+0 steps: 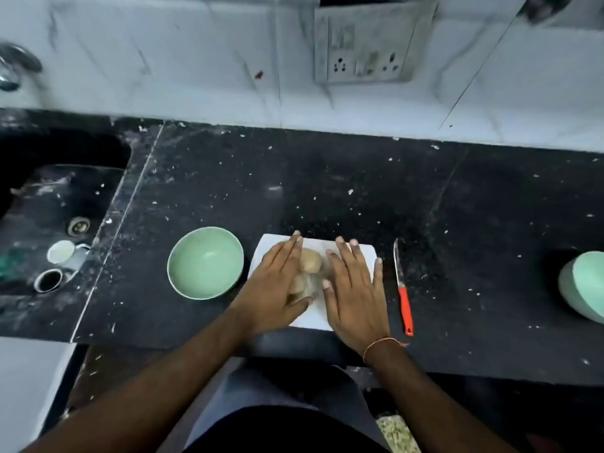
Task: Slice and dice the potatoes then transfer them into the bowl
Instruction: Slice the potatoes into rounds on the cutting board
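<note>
Nearest: two bare forearms reach forward over the counter edge, a thin orange thread bracelet (pixel 382 342) on the right wrist.

Left hand (pixel 273 284): flat, fingers straight and together, laid along the left flank of the potatoes, thumb tucked under the nearer one. Not curled around anything.

Right hand (pixel 354 289): flat, fingers spread a little, palm down on the white rectangular cutting board (pixel 313 317), thumb touching the right side of the potatoes.

Two whole brown unpeeled potatoes (pixel 310 260) sit on the board between the hands, one behind the other. The nearer one is partly hidden by the left hand and blurred, seemingly under clear wrap; cannot tell for sure. No cuts visible.

Just right of the board, apart from it: small kitchen knife with red plastic handle and steel blade (pixel 403 299), lying on the counter, tip pointing away, untouched.

Just left of the board: round pale green bowl (pixel 206 263), upright, nothing in it.

All rest on a black speckled stone countertop (pixel 327 191) scattered with pale flecks.

Far right edge: second pale green vessel (pixel 583 286), cropped.

Far left: black sink basin (pixel 49 207) with drain, small white cup (pixel 60 251), chrome tap (pixel 16 65) above.

Farthest: white marble-patterned wall tiles (pixel 163 60) with a grimy double electrical socket plate (pixel 366 57).
</note>
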`<state>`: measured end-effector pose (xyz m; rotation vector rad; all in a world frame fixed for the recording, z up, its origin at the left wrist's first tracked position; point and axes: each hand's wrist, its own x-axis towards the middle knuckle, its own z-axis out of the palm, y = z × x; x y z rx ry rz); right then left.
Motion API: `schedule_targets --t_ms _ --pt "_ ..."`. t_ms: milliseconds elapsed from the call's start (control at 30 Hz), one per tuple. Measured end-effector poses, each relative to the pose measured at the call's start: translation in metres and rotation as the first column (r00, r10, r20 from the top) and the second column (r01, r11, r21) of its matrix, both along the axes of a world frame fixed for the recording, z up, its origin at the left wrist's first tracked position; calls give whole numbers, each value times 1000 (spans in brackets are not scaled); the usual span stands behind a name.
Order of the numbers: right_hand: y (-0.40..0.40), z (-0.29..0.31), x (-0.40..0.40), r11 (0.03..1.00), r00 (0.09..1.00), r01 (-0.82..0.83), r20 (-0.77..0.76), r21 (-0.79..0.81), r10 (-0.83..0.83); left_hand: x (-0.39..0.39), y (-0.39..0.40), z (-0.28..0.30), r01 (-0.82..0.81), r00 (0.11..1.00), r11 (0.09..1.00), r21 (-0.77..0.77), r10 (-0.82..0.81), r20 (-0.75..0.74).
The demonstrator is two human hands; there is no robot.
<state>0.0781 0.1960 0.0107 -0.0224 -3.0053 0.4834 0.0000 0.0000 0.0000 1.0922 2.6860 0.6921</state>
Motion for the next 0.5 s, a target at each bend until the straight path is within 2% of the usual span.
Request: schedule_targets --t_ms 133,233,367,500 --pt "-2 -28 -23 993 997 -41 60 -114 48 -7 -2 -27 -194 973 980 41 187 134" --pt "-1 -49 -40 975 987 -136 61 -178 148 -17 -5 -48 -232 953 967 102 206 223" --pt "0 -68 -49 966 986 -155 35 -208 166 -24 -11 -72 -229 959 957 180 190 209" --pt "-4 -77 -48 972 986 -161 1 -168 164 -22 -14 -83 -190 980 959 209 170 107"
